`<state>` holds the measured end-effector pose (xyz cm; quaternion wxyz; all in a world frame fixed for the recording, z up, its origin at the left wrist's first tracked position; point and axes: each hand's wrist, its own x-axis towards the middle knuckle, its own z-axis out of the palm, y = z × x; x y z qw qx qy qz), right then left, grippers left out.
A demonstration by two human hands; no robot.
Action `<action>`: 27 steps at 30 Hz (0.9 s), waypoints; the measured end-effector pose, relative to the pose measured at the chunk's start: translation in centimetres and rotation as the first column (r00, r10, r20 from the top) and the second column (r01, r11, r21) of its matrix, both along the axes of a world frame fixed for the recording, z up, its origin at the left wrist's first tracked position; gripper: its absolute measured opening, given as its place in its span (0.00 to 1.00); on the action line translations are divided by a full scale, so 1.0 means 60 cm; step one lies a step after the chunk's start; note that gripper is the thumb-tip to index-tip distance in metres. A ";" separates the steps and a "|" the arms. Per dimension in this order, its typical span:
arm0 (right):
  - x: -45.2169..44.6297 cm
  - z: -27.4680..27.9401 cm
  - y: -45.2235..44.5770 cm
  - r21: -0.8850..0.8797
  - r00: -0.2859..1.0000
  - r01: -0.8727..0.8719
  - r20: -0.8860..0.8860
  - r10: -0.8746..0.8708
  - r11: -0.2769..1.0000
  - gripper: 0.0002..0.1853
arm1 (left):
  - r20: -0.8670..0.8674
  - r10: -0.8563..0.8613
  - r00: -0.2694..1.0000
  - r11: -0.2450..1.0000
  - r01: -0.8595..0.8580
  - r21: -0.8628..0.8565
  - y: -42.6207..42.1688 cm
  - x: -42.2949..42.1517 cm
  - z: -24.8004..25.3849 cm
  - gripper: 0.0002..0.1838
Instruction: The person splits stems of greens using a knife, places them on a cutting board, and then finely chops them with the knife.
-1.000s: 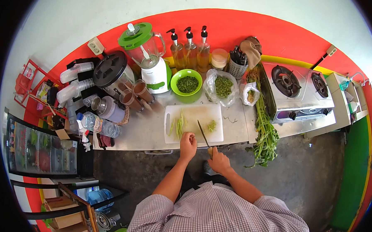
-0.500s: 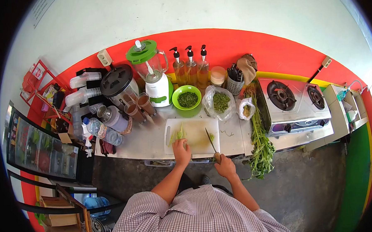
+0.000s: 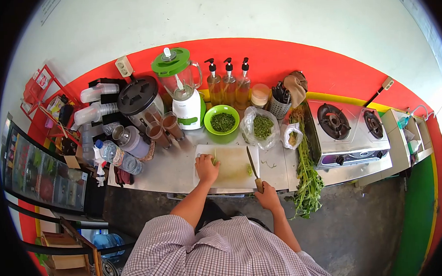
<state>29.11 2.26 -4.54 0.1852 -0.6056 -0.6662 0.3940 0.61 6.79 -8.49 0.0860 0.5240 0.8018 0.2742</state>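
1. Head view: the left hand is over the left part of the white cutting board, fingers bent at the green stems; whether they pinch them, I cannot tell.
2. Head view: the right hand is closed around the handle of the knife, blade over the board's right side, near small green pieces.

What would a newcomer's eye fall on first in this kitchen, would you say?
Probably the red band across the wall, with the green-lidded blender standing before it. Next, the leafy stalks beside the stove, drooping over the front edge of the counter, and the knife in the right hand, at the right side of the board.
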 end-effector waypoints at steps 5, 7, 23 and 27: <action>0.006 -0.002 0.007 -0.005 0.999 0.035 0.008 -0.035 0.999 0.20 | -0.009 -0.105 0.994 0.994 0.105 0.015 0.002 0.008 0.001 0.10; 0.006 -0.005 0.001 -0.040 0.999 0.035 0.002 -0.035 0.999 0.21 | -0.058 -0.209 0.976 0.977 0.211 0.031 0.000 0.015 0.002 0.08; -0.013 -0.052 -0.028 -0.043 0.967 -0.243 0.074 0.245 0.969 0.22 | -0.031 -0.350 0.936 0.928 0.351 0.127 -0.102 0.066 0.013 0.12; -0.015 -0.059 -0.035 -0.041 0.955 -0.261 0.135 0.264 0.964 0.24 | -0.007 -0.323 0.946 0.935 0.320 0.154 -0.101 0.023 0.010 0.16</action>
